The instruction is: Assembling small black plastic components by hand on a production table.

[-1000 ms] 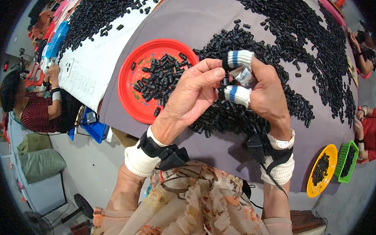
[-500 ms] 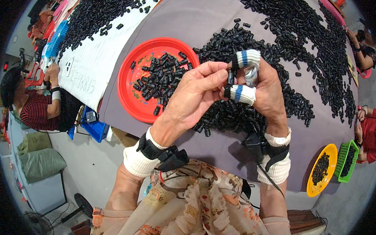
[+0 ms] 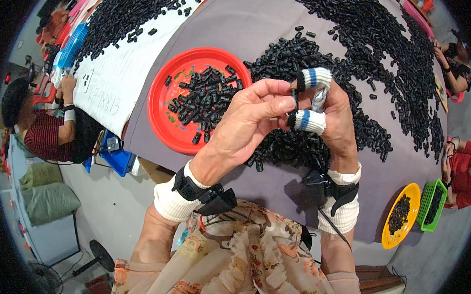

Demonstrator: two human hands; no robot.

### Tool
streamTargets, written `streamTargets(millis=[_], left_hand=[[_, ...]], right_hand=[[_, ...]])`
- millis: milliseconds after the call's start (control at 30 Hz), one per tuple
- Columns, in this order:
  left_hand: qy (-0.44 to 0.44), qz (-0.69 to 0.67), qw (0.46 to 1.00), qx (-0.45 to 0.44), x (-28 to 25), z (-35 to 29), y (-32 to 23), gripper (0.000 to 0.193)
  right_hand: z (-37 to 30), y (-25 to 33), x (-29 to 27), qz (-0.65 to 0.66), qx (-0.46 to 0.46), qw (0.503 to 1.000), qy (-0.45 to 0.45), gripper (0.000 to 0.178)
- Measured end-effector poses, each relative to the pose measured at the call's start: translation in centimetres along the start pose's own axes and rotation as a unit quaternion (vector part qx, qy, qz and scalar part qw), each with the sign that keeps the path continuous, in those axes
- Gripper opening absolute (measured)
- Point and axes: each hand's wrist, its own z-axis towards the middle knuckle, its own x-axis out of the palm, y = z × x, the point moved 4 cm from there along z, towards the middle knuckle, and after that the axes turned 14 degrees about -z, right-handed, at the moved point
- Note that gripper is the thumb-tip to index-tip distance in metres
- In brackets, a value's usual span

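Note:
Over the middle of the near table edge, my left hand (image 3: 241, 121) pinches a small black cylindrical part (image 3: 294, 100) between thumb and fingers. My right hand (image 3: 340, 120) closes on the same part from the other side. White knit finger sleeves (image 3: 316, 77) with blue stripes cover its thumb and forefinger. A crumpled shiny, see-through piece (image 3: 319, 99) shows inside the right hand's curled fingers; its kind is unclear. Beneath and beyond both hands spreads a heap of similar black parts (image 3: 297, 55). Left of my left hand stands a red plate (image 3: 157, 99) holding many of them.
A grey cloth (image 3: 198, 32) covers the table. More black parts (image 3: 367, 26) lie at the far right. At the right edge are a yellow plate (image 3: 412, 207) and a green basket (image 3: 427, 202). Other people sit on both sides, including one in a striped shirt (image 3: 49, 133).
Both hands have shifted slightly to the right and stay together around the small black part. The part appears turned more edge-on between the fingers.

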Motion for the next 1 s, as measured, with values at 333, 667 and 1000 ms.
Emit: streamTargets(millis=[333,667,1000], left_hand=[[-0.012,0.020,1.000,-0.005,0.0,0.2,-0.1,0.020],[0.024,-0.056,0.998,-0.016,-0.4,0.4,0.4,0.015],[0.026,-0.045,0.999,0.006,-1.4,0.4,0.1,0.026]], right_hand=[[0.0,-0.1,-0.2,-0.015,-0.010,1.000,0.000,0.048],[0.0,-0.2,0.0,-0.002,-0.004,1.000,0.006,0.049],[0.2,2.3,-0.1,-0.162,0.002,0.987,-0.018,0.049]])
